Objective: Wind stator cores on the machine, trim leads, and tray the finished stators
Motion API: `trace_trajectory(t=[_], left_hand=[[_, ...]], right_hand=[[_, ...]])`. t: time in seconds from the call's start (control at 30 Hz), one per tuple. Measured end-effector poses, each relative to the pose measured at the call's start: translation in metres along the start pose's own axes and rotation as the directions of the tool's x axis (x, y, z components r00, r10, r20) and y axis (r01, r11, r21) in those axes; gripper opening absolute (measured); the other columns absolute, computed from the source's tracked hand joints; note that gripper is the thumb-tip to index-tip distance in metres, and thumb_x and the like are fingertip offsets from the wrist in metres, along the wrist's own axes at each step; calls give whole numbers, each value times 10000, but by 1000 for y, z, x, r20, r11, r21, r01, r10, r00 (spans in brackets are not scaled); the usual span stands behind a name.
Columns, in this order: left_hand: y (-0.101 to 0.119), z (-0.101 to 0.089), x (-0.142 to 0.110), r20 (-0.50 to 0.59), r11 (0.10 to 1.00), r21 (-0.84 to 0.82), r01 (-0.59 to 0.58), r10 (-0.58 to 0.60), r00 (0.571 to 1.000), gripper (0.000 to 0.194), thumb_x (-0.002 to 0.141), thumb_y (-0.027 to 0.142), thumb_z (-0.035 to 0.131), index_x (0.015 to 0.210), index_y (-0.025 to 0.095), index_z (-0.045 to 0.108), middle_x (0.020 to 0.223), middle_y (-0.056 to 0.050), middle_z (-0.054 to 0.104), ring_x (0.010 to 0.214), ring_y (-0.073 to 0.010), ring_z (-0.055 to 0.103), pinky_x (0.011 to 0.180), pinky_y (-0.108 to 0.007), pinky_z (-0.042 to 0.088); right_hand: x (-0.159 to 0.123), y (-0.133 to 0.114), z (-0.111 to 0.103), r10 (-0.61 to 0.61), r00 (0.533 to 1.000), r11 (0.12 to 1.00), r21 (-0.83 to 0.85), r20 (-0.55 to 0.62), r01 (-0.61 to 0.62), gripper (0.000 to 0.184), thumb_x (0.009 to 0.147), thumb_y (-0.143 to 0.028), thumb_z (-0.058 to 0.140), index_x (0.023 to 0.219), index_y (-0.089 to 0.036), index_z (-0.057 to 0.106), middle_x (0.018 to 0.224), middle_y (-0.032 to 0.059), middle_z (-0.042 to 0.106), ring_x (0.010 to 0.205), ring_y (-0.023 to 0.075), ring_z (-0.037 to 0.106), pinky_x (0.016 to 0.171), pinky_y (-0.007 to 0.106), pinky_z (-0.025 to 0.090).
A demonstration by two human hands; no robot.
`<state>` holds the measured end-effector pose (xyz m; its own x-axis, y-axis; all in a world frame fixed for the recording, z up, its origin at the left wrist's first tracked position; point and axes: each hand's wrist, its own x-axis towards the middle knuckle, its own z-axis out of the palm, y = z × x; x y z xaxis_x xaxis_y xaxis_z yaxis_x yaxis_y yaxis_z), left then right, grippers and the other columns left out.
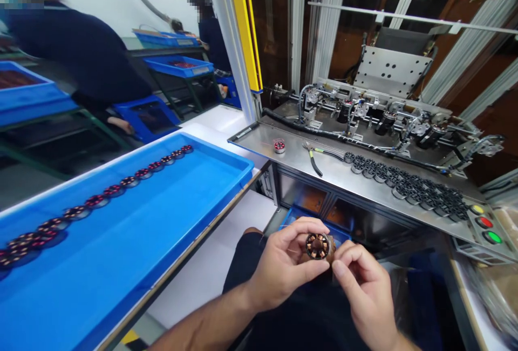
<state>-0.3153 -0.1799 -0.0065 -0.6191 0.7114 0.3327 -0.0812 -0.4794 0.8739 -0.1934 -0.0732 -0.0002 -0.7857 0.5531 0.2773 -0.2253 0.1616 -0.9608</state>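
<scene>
Between the thumb and fingers of my left hand (289, 262) is a small round motor stator (317, 246) with copper windings, its slotted face turned up toward me. Thin wire ends stick out to the left of it. My right hand (362, 281) is beside the stator's right side, thumb and forefinger pinched together. Whatever sits in that pinch is too small to make out. On the metal bench ahead lie a stator with red wire (279, 146) and a pair of cutting pliers (313, 159) with black and green handles.
Several black stator cores (404, 178) stand in rows on the metal bench (291, 159). Behind them is a winding machine (384, 108). A blue tray (133, 232) at left holds a line of wound stators. A button box (485, 224) sits at right. Two people work at far left.
</scene>
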Motion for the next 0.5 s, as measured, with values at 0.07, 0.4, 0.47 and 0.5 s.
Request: trace_trajectory(t=[0.07, 0.4, 0.47, 0.5], left_hand=[[2, 0, -2, -1, 971, 200, -133, 136, 991, 474, 704, 50, 799, 1119, 260, 704, 1081, -44, 684, 966, -155, 683, 851, -221, 556], [4, -5, -7, 50, 867, 408, -285, 291, 955, 476, 711, 74, 803, 1135, 239, 662, 1066, -63, 737, 986, -179, 704, 876, -259, 578], [5, -5, -6, 49, 866, 411, -285, 291, 956, 468, 709, 73, 802, 1128, 233, 667, 1054, -68, 739, 971, -186, 711, 858, -265, 586], [6, -5, -5, 60, 856, 423, -297, 301, 952, 469, 704, 68, 803, 1123, 228, 668, 1044, -70, 741, 966, -190, 713, 848, -267, 589]], right_hand=[[1, 0, -1, 23, 1000, 1000, 20, -7, -23, 184, 909, -288, 667, 771, -203, 579, 722, -12, 553, 665, 117, 533, 621, 215, 460], [0, 10, 17, 183, 983, 939, 299, -8, -173, 257, 1006, -365, 515, 795, -218, 517, 765, -13, 499, 718, 135, 462, 696, 260, 425], [0, 12, 18, 171, 985, 948, 278, -22, -158, 239, 1006, -363, 514, 814, -220, 521, 786, -8, 506, 734, 139, 475, 713, 266, 432], [0, 11, 17, 138, 990, 959, 253, -31, -125, 195, 984, -364, 558, 849, -225, 535, 817, -3, 513, 761, 144, 492, 727, 269, 441]])
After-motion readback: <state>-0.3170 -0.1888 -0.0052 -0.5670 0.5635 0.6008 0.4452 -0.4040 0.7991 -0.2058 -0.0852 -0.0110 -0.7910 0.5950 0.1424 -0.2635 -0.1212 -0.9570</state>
